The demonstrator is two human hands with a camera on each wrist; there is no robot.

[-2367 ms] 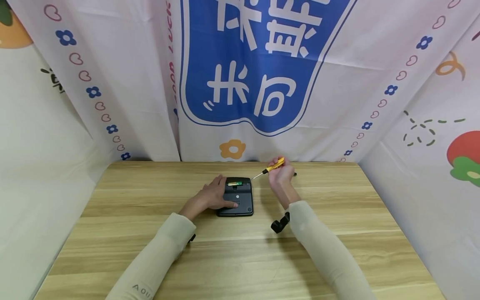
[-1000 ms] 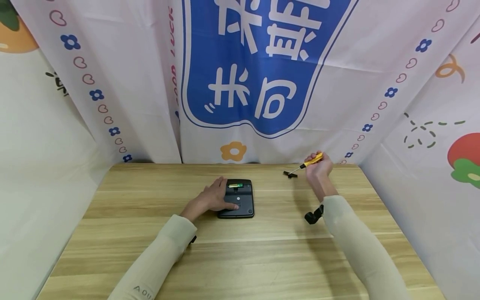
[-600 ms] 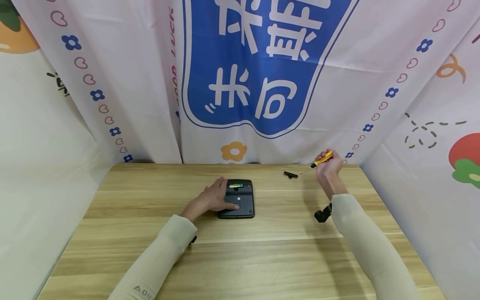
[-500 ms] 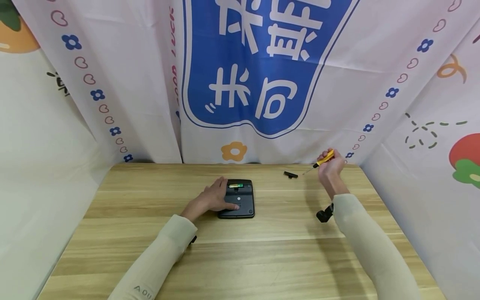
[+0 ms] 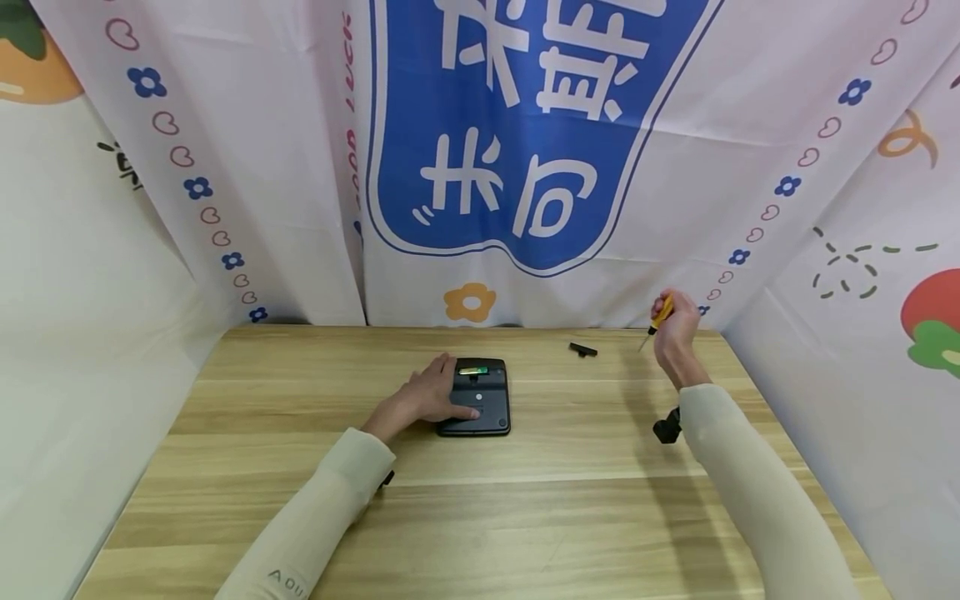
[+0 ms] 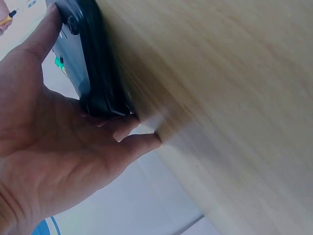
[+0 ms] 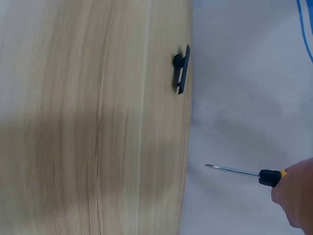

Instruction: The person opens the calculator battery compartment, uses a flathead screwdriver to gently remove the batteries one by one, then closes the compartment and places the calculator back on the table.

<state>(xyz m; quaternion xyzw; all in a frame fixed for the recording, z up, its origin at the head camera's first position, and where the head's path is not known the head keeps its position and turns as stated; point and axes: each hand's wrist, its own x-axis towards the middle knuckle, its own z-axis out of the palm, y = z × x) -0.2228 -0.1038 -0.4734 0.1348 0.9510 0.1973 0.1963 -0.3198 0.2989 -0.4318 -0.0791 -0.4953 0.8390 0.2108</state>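
A flat black device, looking like a calculator [image 5: 491,404], lies back side up on the table. A green battery [image 5: 473,371] shows in its open compartment. My left hand [image 5: 426,397] holds the device by its left side, thumb on the back and fingers along the edge; in the left wrist view two fingertips reach the tabletop. My right hand [image 5: 678,329] grips a yellow and black screwdriver [image 5: 662,312], its shaft pointing down and left, tip apart from everything. Left of it lies a small black battery cover [image 5: 582,350], also seen in the right wrist view.
The wooden table [image 5: 480,517] meets a printed cloth backdrop [image 5: 405,287] right behind the battery cover. White cloth walls [image 5: 832,350] close both sides. A black wrist camera [image 5: 667,427] hangs under the right forearm.
My right hand has moved with the screwdriver from beside the device, past the battery cover, to the far right; the screwdriver now points more steeply down. The left hand and device stay put.
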